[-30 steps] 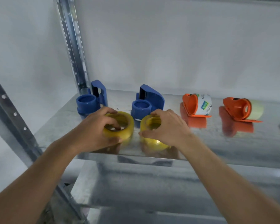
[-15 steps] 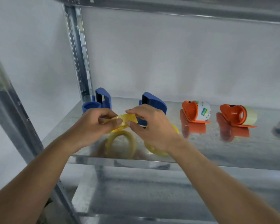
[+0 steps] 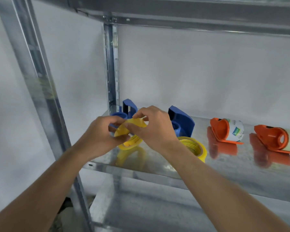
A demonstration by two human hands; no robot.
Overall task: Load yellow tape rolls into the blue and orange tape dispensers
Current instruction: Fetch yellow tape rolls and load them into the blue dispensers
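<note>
Nearest the camera, both forearms rose from the bottom corners toward the middle of the frame. The left hand (image 3: 100,136) gripped a yellow tape roll (image 3: 129,131) lifted just above the shelf (image 3: 157,168), its fingers curled round the roll's left side. The right hand (image 3: 154,128) pinched the roll's upper edge between thumb and fingertips, as if picking at the loose end, though the end itself could not be made out.

Just right of the hands, a second yellow roll (image 3: 193,148) lay on the shelf, partly hidden by the right wrist and not yet picked up.

Behind the hands stood two blue dispensers: one (image 3: 127,109) at centre left, mostly covered by the fingers, and another (image 3: 182,123) at centre. Neither appeared to carry tape.

Farther right, two orange dispensers (image 3: 219,129) (image 3: 271,136) each seemed to hold a pale roll already, one with a printed label.

Judging by this, the orange pair looked loaded, while both blue ones remained to be filled, with the first roll only being readied in hand.
</note>
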